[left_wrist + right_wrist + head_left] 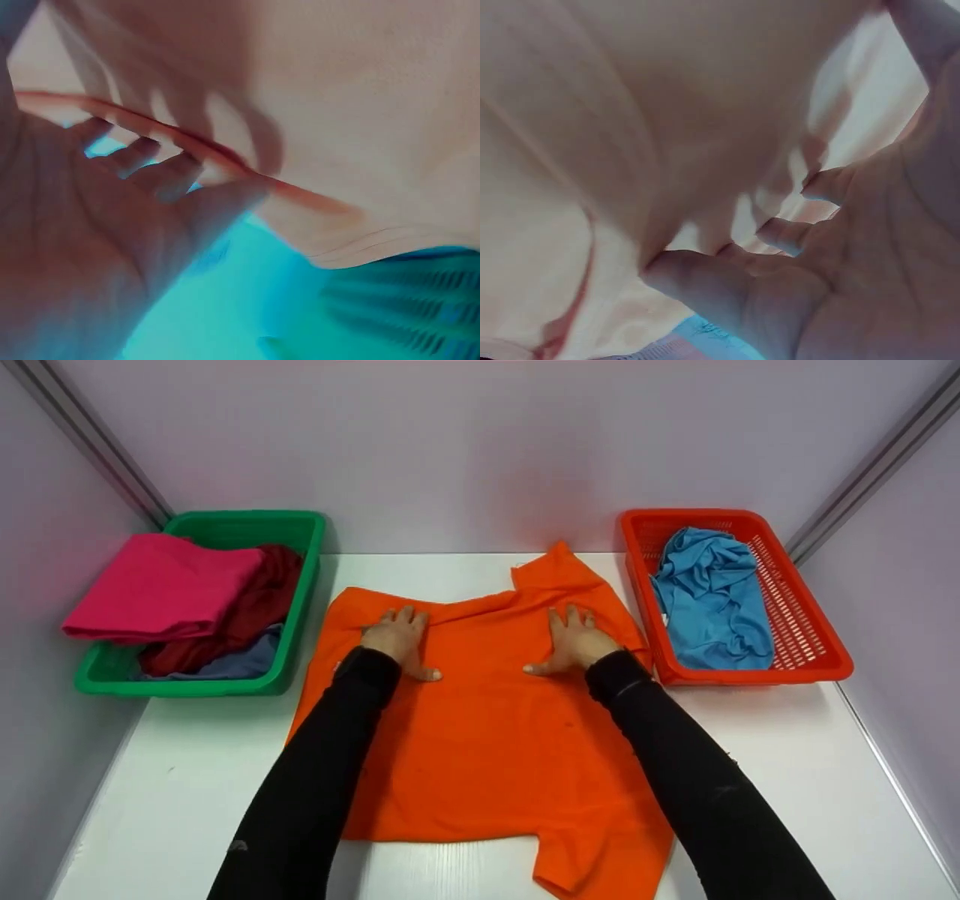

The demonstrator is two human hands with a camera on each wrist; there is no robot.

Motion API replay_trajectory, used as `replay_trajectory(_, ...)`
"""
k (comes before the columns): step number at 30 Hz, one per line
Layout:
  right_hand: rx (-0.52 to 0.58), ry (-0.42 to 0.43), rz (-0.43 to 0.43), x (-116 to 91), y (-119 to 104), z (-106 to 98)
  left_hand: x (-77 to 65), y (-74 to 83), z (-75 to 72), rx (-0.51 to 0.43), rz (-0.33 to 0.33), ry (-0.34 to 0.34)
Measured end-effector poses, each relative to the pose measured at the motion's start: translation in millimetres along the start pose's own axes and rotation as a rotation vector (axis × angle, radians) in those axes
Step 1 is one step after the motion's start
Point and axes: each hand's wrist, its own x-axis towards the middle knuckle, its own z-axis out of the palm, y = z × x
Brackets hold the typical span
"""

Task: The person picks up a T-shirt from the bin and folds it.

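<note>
An orange T-shirt [480,750] lies spread sideways on the white table, one sleeve [559,570] at the back and the other [574,855] at the front. My left hand [401,641] rests on the shirt's back left part, fingers spread. On the back right part, below the far sleeve, my right hand [576,645] touches the cloth with spread fingers. In the left wrist view the left hand [82,232] has its fingertips along a fold in the cloth. The right wrist view shows the right hand [862,240] with fingertips against the cloth, which looks pale there.
A green basket [292,660] at the left holds a folded pink cloth [165,585], a dark red one [281,577] and a grey-blue one [251,656]. At the right a red basket [814,641] holds a crumpled blue cloth [712,600]. Pale walls [450,450] enclose the table [202,780].
</note>
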Motion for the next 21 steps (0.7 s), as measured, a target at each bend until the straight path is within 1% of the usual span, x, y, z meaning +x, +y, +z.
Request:
replay_trajectory(2, 0.0, 0.01, -0.013, 1, -1, 4, 8.1, -12.6, -4.3, -0.053, -0.013, -0.023)
replay_trajectory(4, 0.001, 0.019, -0.022, 2, -2, 6, 17.3, -22.3, -7.5, -0.119, -0.035, -0.033)
replay_trajectory(6, 0.005, 0.02, -0.024, 3, -4, 8, 25.4, -28.8, -9.8, -0.161, -0.049, -0.031)
replay_trajectory(9, 0.012, 0.014, -0.019, 2, -6, 7, 31.6, -32.9, -11.9, -0.181, -0.069, -0.049)
replay_trajectory(12, 0.006, 0.006, 0.0, 0, -7, 4, 32.8, -32.4, -13.6, -0.175, -0.094, -0.07)
replay_trajectory(14, -0.006, 0.005, 0.014, 0, -7, 2, 32.6, -29.4, -14.2, -0.174, -0.11, -0.067)
replay_trajectory(16, -0.007, -0.002, 0.033, -1, -5, -1, 32.6, -24.8, -14.1, -0.159, -0.121, -0.044)
replay_trajectory(21, -0.013, -0.005, 0.056, -1, -1, -4, 29.6, -9.6, -9.5, -0.064, -0.121, 0.049)
